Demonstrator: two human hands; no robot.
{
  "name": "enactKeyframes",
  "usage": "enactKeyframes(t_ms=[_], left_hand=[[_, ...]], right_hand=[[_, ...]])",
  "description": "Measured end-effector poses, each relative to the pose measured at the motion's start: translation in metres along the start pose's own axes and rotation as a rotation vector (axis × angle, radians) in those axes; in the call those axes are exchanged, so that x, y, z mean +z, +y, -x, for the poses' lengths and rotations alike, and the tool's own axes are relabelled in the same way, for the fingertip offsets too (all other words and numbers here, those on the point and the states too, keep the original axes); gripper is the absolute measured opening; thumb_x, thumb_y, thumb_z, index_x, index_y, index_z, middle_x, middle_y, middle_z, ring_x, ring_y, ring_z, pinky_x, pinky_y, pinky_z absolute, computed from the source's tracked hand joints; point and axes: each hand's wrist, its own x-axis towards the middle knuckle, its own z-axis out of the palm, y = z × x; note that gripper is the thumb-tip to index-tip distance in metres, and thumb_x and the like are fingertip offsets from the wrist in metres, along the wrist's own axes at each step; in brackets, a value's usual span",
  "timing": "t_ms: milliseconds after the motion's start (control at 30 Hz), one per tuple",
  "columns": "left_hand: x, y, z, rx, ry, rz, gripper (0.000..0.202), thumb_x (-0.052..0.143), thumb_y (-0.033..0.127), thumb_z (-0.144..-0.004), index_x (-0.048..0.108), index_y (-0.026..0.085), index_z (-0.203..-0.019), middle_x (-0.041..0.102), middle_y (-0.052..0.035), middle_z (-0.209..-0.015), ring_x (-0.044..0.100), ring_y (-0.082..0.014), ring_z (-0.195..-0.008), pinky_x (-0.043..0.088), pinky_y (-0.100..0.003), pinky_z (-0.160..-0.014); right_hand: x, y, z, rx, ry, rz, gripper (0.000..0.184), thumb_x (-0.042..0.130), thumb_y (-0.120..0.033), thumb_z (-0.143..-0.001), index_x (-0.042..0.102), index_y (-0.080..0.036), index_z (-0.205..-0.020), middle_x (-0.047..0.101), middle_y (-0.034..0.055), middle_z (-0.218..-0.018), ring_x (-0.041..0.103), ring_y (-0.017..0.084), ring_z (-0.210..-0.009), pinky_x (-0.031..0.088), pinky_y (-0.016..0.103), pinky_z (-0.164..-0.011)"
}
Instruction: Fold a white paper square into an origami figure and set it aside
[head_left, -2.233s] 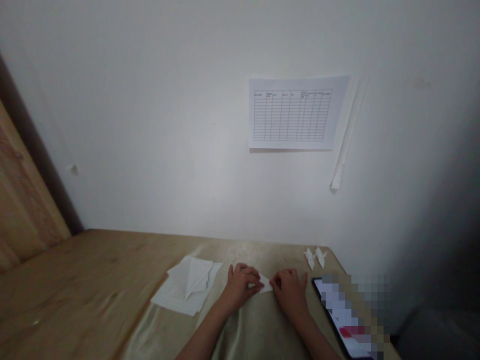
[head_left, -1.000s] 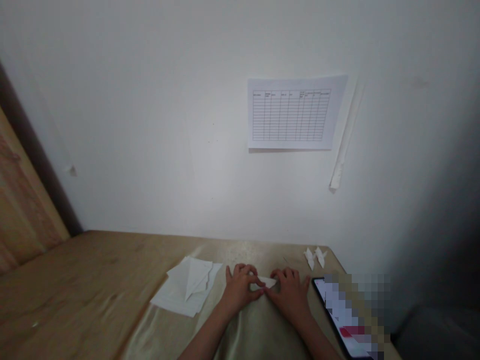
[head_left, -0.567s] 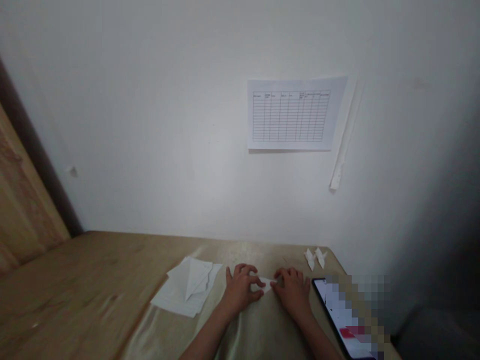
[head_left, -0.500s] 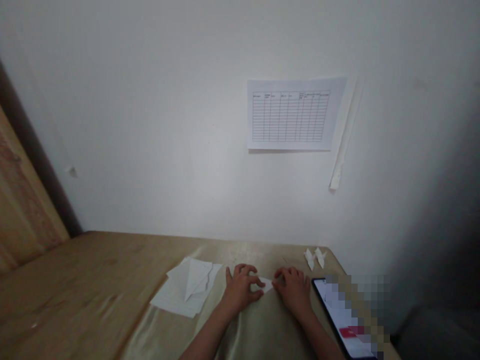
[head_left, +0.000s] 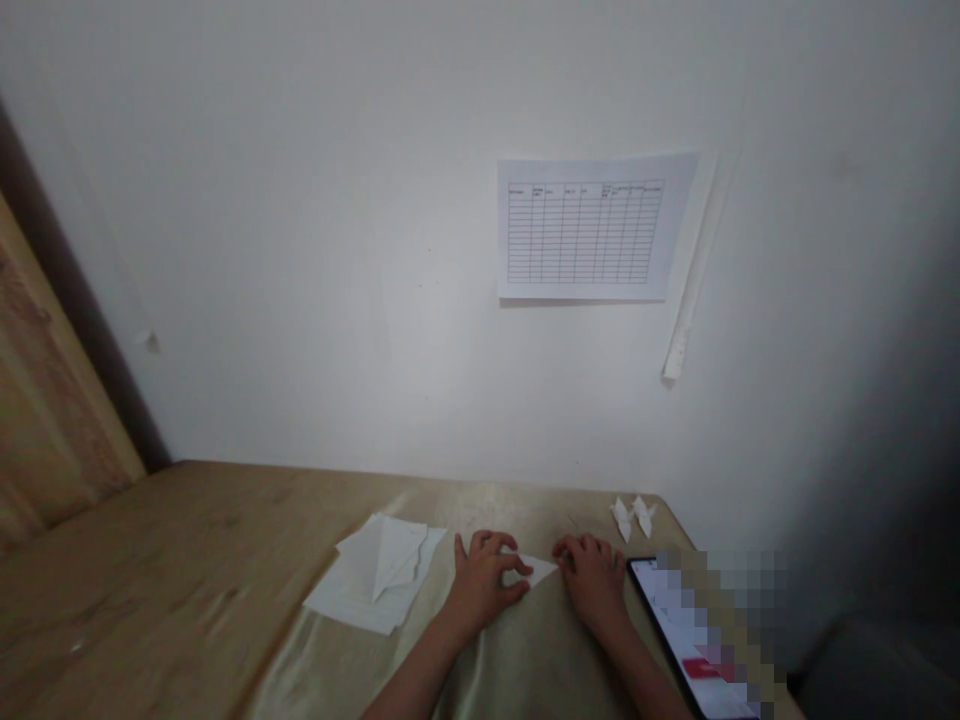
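Observation:
A small folded piece of white paper [head_left: 538,569] lies on the tan table [head_left: 187,560] between my two hands. My left hand [head_left: 484,582] presses on the paper's left part with curled fingers. My right hand [head_left: 596,583] rests at the paper's right tip, fingers bent down onto the table. Both forearms come in from the bottom edge.
A stack of white paper sheets [head_left: 375,583], the top one folded, lies left of my hands. Two small folded paper figures [head_left: 631,516] sit near the far right corner. A phone [head_left: 694,650] with a lit screen lies at the right. A printed table sheet [head_left: 592,228] hangs on the wall.
My right hand has slid a little to the right, off the folded paper, so more of its pointed right tip now shows. My left hand has stayed on the paper.

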Motion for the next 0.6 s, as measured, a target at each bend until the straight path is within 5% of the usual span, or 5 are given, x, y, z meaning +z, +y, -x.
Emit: enactKeyframes(t_ms=[600], left_hand=[[-0.007, -0.008, -0.002, 0.059, -0.065, 0.021, 0.026, 0.069, 0.047, -0.085, 0.069, 0.054, -0.11, 0.061, 0.0049, -0.126, 0.043, -0.0266, -0.124, 0.009, -0.064, -0.115]], right_hand=[[-0.013, -0.009, 0.009, -0.044, 0.08, 0.029, 0.02, 0.051, -0.04, -0.094, 0.067, -0.032, -0.1, 0.065, 0.0043, -0.107, 0.053, 0.027, -0.109, 0.03, 0.048, -0.099]])
